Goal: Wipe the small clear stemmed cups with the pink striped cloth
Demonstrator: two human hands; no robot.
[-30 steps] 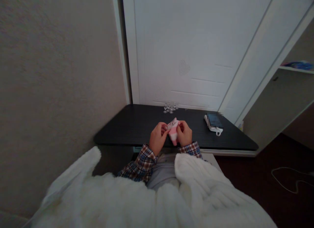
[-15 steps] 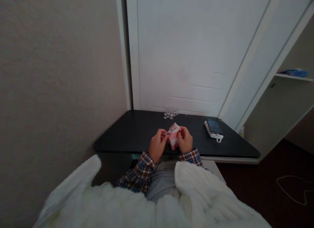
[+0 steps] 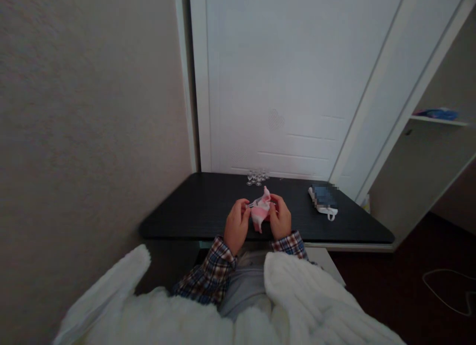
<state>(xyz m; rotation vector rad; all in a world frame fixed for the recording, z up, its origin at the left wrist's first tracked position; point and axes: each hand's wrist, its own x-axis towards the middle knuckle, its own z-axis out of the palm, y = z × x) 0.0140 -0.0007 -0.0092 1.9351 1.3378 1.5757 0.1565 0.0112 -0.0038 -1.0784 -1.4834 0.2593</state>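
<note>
Above the front part of the dark table, my right hand (image 3: 280, 219) is closed on a pink and white cloth (image 3: 260, 214), which bunches up between both hands. My left hand (image 3: 236, 226) pinches a small clear object (image 3: 251, 205) that looks like a little stemmed glass. One end of it lies against the cloth, and the cloth hides the rest. Farther back stands a cluster of several small clear stemmed glasses (image 3: 257, 177).
The black table (image 3: 201, 211) has rounded corners and meets a white panel door (image 3: 275, 77) at the back. On its right lies a dark-screened device (image 3: 324, 195) on a white strapped item (image 3: 327, 210). A wall (image 3: 92, 112) rises at the left. A pale cable (image 3: 442, 271) lies on the floor.
The cloth has shifted and twisted in my fingers, with a corner now pointing up. Both hands stay close together. The whole view has tilted slightly, so the table sits a little lower.
</note>
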